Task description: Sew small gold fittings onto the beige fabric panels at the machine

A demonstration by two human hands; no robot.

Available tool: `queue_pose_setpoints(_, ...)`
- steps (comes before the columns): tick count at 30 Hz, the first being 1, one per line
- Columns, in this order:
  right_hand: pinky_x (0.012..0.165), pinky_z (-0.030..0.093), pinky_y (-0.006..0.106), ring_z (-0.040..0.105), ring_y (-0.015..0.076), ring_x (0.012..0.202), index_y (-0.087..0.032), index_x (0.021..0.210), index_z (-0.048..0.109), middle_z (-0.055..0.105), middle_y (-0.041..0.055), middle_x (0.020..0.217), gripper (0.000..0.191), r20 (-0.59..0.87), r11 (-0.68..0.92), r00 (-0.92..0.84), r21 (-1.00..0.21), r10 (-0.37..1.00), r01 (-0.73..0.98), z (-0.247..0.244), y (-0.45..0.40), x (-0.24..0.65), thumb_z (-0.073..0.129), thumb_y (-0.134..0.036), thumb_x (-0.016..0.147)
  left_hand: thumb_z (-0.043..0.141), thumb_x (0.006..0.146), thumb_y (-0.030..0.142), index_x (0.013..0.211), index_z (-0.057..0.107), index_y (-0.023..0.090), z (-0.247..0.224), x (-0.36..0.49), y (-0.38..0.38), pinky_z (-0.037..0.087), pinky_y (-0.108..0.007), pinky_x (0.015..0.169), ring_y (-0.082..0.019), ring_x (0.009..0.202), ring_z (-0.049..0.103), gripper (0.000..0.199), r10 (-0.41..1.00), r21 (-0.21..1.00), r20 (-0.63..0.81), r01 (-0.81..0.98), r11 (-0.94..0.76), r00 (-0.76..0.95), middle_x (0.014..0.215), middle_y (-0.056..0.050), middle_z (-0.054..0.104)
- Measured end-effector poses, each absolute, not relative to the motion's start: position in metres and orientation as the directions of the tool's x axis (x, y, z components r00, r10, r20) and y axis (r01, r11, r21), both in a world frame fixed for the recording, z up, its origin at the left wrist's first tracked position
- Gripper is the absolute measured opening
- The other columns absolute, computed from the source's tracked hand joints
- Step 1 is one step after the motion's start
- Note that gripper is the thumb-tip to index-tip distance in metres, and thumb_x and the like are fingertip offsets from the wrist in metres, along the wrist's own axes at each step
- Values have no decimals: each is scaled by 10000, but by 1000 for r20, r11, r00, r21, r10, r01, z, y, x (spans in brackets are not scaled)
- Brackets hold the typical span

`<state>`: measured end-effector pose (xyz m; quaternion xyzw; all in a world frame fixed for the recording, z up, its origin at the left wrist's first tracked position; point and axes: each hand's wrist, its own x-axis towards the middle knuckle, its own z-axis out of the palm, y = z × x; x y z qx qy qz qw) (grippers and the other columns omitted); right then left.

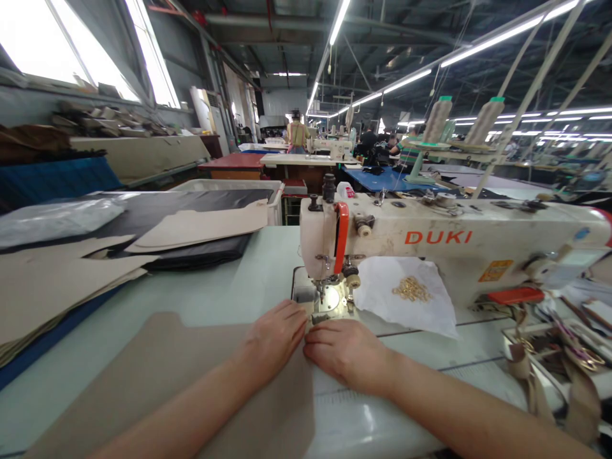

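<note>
A large taupe fabric panel (pixel 191 370) lies flat on the pale table, its far right corner close to the sewing machine (pixel 382 229). My left hand (pixel 272 335) is closed on that corner, fingers together just in front of the needle plate (pixel 333 298). Right beside it, my right hand (pixel 347 354) has its fingers curled and pinched at the panel's right edge; the fingertips are partly hidden. The needle and presser foot stand just beyond both hands. Under the machine arm, a white sheet (pixel 377 293) carries a pile of small gold-coloured metal pieces (pixel 412 289).
Stacked beige panels (pixel 62 280) and dark sheets (pixel 215 252) lie at the left, near a clear plastic bag (pixel 62 220). At the right sits a tray with straps (pixel 521 363) and metal rings. Thread cones (pixel 437 120) stand behind the machine. A person (pixel 297 135) stands farther back.
</note>
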<state>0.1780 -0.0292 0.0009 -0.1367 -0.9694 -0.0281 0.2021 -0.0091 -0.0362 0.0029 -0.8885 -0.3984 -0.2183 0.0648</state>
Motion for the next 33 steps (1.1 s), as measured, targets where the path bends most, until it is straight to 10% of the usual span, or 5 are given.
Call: queue_pose_setpoints(33,810,436,297,516,186,894,-143,844,578,617,67,913,64,294,859,-829,45,477,510,11,-13,187,529,-163,879,377,891,117,947,606,152,4,6,-21,503,-336,831,-183,889,586,239,720,187,429,726,-662,546,934,-66,663)
